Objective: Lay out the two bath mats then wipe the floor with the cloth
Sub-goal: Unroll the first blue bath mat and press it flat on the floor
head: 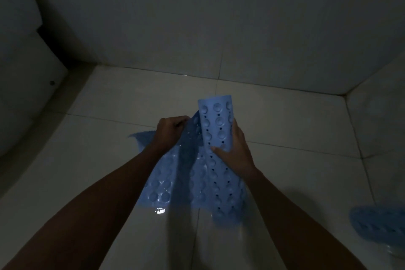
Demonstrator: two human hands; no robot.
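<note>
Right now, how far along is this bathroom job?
Early. Both hands, left and right, grip a curled blue suction-cup bath mat, not yet flat on the tiled floor. Another blue mat-like thing shows at the right edge. No cloth in view; wiping remains.

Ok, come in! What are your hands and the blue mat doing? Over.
Left hand and right hand both grip blue mat, still curled. Second mat on floor, right. Nothing blocking.
</note>
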